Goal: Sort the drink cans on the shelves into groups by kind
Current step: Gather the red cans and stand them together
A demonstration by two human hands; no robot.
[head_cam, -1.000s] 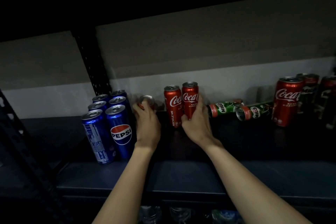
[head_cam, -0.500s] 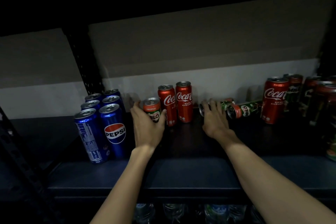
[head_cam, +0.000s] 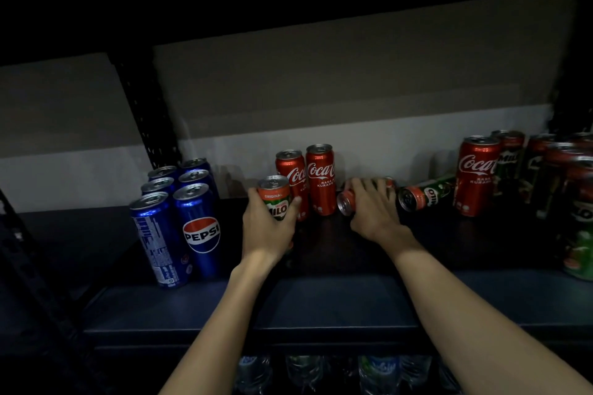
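On dark shelf (head_cam: pixel 321 298): our left hand (head_cam: pixel 268 228) grips upright green-orange Milo can (head_cam: pixel 276 199); our right hand (head_cam: pixel 373 208) curls over toppled red-topped Milo can (head_cam: pixel 345 202).

Can in my left hand (head_cam: pixel 268 228): "ORIGINAL", "MILO" (head_cam: pixel 276 197).
Blue can (head_cam: pixel 200 228) left of it: "PEPSI".
Red cans (head_cam: pixel 321 179) behind it: "Coca-Cola".

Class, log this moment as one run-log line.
left hand: grips upright green Milo can | right hand: grips lying Milo can | stage: sorting
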